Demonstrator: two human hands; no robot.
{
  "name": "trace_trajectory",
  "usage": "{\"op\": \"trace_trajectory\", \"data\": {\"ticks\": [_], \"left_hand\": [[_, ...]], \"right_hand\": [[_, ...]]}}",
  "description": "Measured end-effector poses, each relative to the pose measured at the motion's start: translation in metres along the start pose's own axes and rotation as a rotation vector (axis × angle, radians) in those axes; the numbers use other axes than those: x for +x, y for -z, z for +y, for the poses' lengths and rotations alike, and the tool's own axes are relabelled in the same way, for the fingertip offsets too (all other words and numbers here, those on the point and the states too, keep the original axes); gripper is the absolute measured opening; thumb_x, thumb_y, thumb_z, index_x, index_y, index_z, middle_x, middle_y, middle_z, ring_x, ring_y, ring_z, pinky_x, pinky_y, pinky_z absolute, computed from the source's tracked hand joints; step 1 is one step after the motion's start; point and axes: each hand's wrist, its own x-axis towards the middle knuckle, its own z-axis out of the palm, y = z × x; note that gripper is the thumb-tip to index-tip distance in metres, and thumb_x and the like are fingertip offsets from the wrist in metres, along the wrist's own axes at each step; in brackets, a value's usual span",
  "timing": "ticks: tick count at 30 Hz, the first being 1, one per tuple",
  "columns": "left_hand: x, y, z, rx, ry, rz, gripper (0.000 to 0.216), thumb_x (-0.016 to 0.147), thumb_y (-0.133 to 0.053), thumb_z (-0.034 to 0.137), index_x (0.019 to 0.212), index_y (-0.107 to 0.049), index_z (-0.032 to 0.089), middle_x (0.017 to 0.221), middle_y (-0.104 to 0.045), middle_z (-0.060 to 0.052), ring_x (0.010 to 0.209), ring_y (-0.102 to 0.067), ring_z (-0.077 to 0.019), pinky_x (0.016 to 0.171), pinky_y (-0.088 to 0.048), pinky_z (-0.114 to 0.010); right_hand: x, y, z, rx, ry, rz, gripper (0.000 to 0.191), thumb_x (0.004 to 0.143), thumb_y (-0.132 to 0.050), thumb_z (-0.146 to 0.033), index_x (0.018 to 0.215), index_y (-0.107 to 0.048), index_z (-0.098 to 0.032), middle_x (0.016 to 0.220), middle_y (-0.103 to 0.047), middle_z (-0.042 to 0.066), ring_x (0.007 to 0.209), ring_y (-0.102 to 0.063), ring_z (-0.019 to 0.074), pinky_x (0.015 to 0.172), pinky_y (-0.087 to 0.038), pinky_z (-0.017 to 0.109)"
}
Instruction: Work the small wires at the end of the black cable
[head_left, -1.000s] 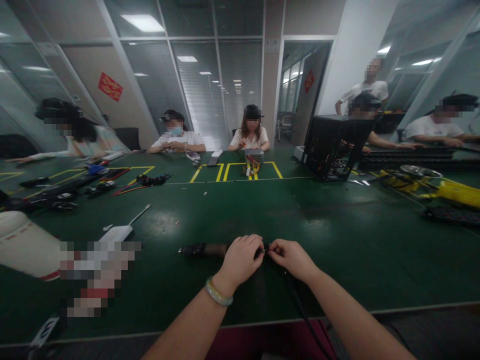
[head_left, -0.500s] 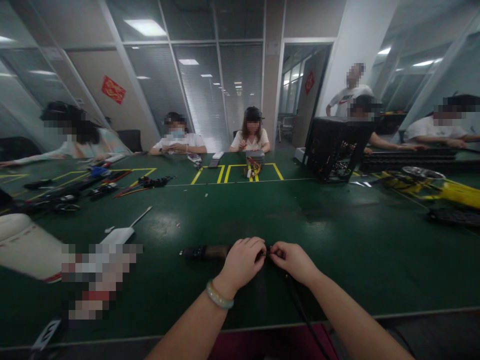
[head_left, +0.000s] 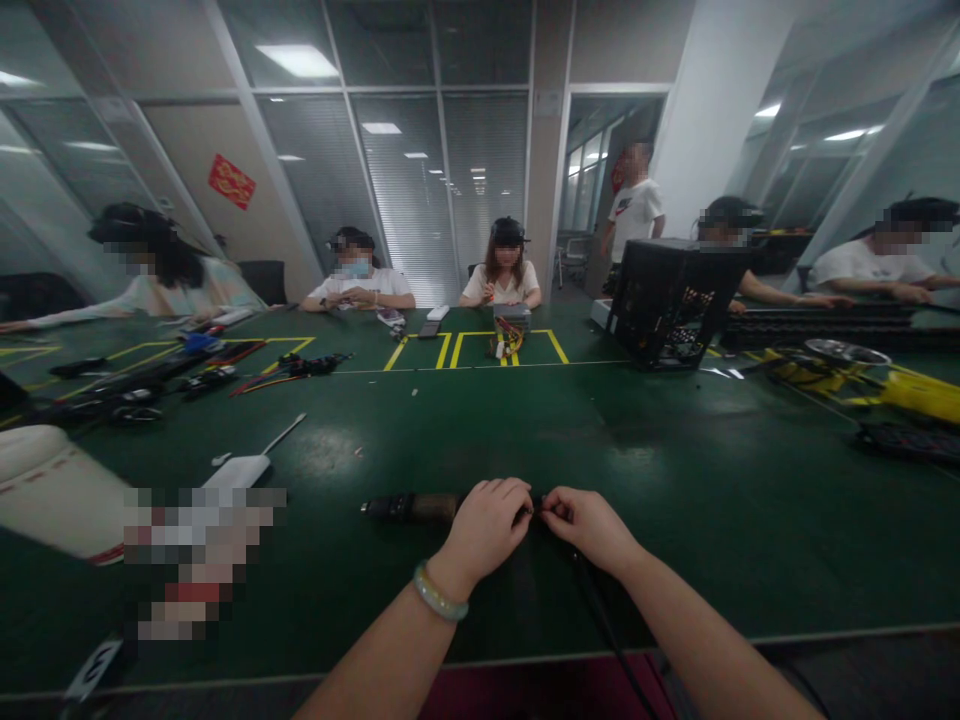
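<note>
A dark tube-shaped tool (head_left: 427,507), which looks like an electric screwdriver, lies across the green table with its short metal tip to the left. My left hand (head_left: 491,515) is closed over its right part and hides it. At that rear end my right hand (head_left: 581,520) pinches with thumb and forefinger, very near my left fingertips. From beneath my right hand a black cable (head_left: 600,605) runs down over the table's front edge. What exactly sits between the right fingertips is small and mostly covered, but it appears to be the cable's end.
To the left stand a white cup (head_left: 52,490) and a white adapter (head_left: 236,475) with a short lead. A black computer case (head_left: 667,300), a power supply (head_left: 511,318) and yellow parts (head_left: 919,390) lie farther back. Several people sit around the table; one stands behind.
Both my hands and the tool keep nearly the same place and grip. The standing person behind the computer case has moved left, in front of the doorway.
</note>
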Motion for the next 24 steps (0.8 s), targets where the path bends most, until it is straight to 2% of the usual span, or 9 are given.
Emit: {"op": "trace_trajectory", "data": {"ticks": [9,19,24], "left_hand": [[0.0013,0.0010,0.0008,0.005,-0.010,-0.007,0.011,0.084,-0.058,0.014,0.091,-0.058,0.022,0.107,-0.063,0.000,0.099,-0.058,-0.0181,0.089,-0.043,-0.035],[0.0006,-0.0006,0.0011,0.025,0.012,-0.010,0.007,0.085,-0.060,0.020,0.092,-0.058,0.021,0.097,-0.063,-0.002,0.094,-0.058,-0.0199,0.084,-0.043,-0.035],[-0.0001,-0.0018,0.0001,0.031,0.005,-0.024,0.011,0.084,-0.060,0.017,0.092,-0.057,0.022,0.098,-0.062,-0.002,0.096,-0.058,-0.0191,0.087,-0.043,-0.034]], "right_hand": [[0.0000,-0.0007,0.0035,-0.008,0.019,0.007,0.012,0.084,-0.059,-0.030,0.086,-0.066,-0.021,0.069,-0.064,-0.002,0.060,-0.055,0.0125,0.056,-0.036,0.022],[-0.0003,0.0023,-0.0012,0.002,0.018,-0.002,0.011,0.084,-0.059,-0.029,0.086,-0.067,-0.021,0.069,-0.065,-0.002,0.060,-0.056,0.0125,0.057,-0.037,0.022],[-0.0002,0.0019,-0.0011,-0.007,0.018,0.006,0.011,0.083,-0.059,-0.029,0.085,-0.066,-0.021,0.068,-0.064,-0.002,0.059,-0.055,0.0121,0.056,-0.036,0.022]]}}
